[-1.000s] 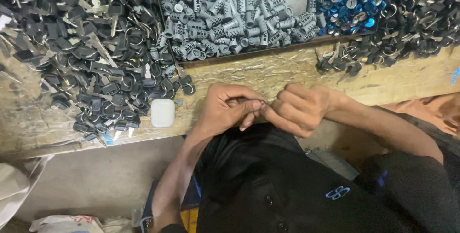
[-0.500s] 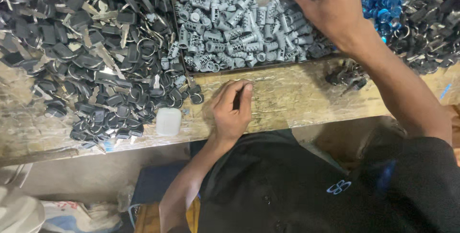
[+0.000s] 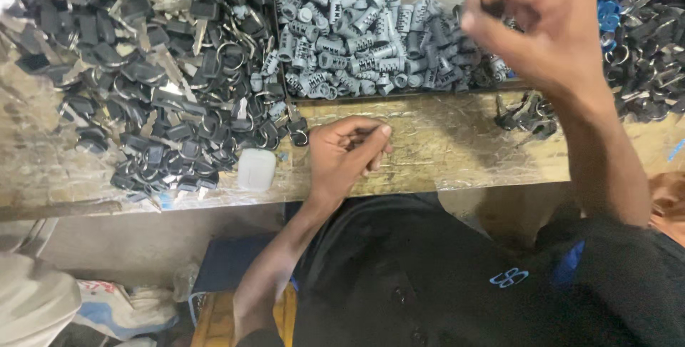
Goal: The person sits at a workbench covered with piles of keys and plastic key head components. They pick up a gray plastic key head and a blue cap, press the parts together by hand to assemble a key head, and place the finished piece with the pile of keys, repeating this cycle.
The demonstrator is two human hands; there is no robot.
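Right hand (image 3: 542, 29) is hovering, blurred, over the tray of grey cylinders (image 3: 371, 40) at 1 o'clock, fingers bunched as if pinching a small piece; what it grips I cannot tell. Left hand (image 3: 349, 151) is resting on the wooden bench edge (image 3: 457, 147), fingers curled together around something thin, hardly visible. Heap of black-headed keys (image 3: 143, 83) is lying at 10 o'clock, white cap (image 3: 255, 168) just beside it. Risk: a loose pinch could be dropping the piece among the cylinders, or off the bench edge.

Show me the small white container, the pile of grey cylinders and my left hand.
small white container (image 3: 256, 169), head view, middle of its top.
pile of grey cylinders (image 3: 357, 40), head view, middle of heap.
left hand (image 3: 348, 151), head view, back of hand.
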